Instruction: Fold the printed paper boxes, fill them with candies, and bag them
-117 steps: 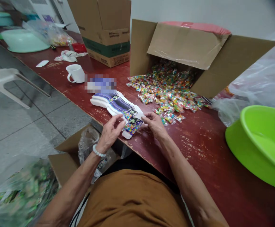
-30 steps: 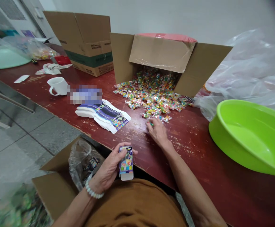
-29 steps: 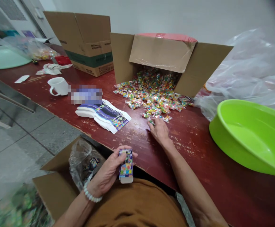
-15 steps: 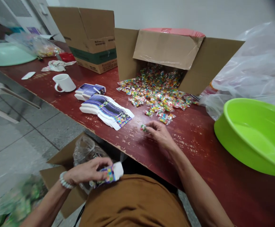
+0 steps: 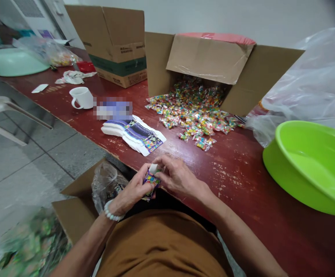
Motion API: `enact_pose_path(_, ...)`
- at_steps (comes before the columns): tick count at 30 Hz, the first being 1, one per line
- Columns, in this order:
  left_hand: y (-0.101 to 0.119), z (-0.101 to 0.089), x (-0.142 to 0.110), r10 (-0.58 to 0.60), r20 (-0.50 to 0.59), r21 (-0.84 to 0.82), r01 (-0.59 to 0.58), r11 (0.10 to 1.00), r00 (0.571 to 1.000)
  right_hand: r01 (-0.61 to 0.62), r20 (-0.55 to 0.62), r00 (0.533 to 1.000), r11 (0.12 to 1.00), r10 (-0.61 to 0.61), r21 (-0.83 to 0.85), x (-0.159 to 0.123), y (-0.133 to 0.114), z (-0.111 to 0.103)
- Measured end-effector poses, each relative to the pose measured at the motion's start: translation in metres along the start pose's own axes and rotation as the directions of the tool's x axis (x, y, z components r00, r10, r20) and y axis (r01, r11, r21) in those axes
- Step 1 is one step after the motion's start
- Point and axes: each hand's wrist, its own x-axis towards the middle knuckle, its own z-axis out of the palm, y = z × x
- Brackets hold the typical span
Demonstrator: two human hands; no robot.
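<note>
My left hand (image 5: 134, 192) is closed around a small printed candy box (image 5: 151, 182), purple and multicoloured, with its white flap up. At the box's top end, my right hand (image 5: 179, 177) has its fingers closed at the flap. A bit of green shows between those fingers, on a small candy packet mostly hidden by them. Beyond the hands, a fanned stack of flat purple-and-white boxes (image 5: 134, 134) lies on the red table (image 5: 210, 200). Many clear packets of coloured candies (image 5: 196, 123) spill from a cardboard box (image 5: 202, 57) lying on its side.
A bright green basin (image 5: 274, 165) stands at the right, near clear plastic sheeting (image 5: 297, 88). Further left are a white mug (image 5: 83, 98), a closed-sided carton (image 5: 121, 42) and a pale green basin (image 5: 14, 63). Below the table edge sits an open carton (image 5: 75, 215) with a plastic bag.
My left hand has raised the small box up and to the right. My right hand has brought the candy packet left and down from over the table to the box's open end.
</note>
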Motion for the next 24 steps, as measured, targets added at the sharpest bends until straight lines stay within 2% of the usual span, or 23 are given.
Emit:
enact_pose_path(3,-0.002,0.001,0.002,0.003,-0.058,-0.160,-0.012,0.987,0.998,-0.099,-0.115,0.986,0.974,0.125,0.204,0.002,0.004,-0.005)
enact_pose_path(6,-0.002,0.005,0.005,-0.075,-0.164,-0.356,0.012,0.934,0.984,-0.186,-0.190,0.941,0.896,0.281,0.403,0.005,0.012,-0.007)
enact_pose_path(9,0.000,0.010,0.008,-0.143,-0.214,-0.428,0.039,0.903,0.966,-0.252,-0.102,0.932,0.826,0.347,0.504,0.006,0.014,-0.002)
enact_pose_path(12,0.000,0.014,0.011,-0.128,-0.220,-0.415,0.026,0.909,0.967,-0.333,0.008,0.926,0.804,0.379,0.492,0.005,0.010,0.003)
enact_pose_path(15,0.000,0.015,0.011,-0.128,-0.233,-0.407,0.022,0.913,0.964,-0.306,-0.066,0.922,0.823,0.381,0.478,0.004,0.005,0.002)
enact_pose_path(17,0.000,0.015,0.011,-0.140,-0.236,-0.406,0.033,0.913,0.962,-0.276,-0.083,0.924,0.800,0.374,0.533,0.003,0.005,0.000)
enact_pose_path(21,-0.002,0.016,0.012,-0.113,-0.221,-0.376,0.022,0.926,0.969,-0.347,0.071,0.923,0.736,0.379,0.581,0.005,0.007,0.000)
enact_pose_path(24,-0.002,0.019,0.012,-0.096,-0.200,-0.363,0.017,0.932,0.975,-0.385,0.114,0.909,0.699,0.401,0.602,0.007,0.007,0.000)
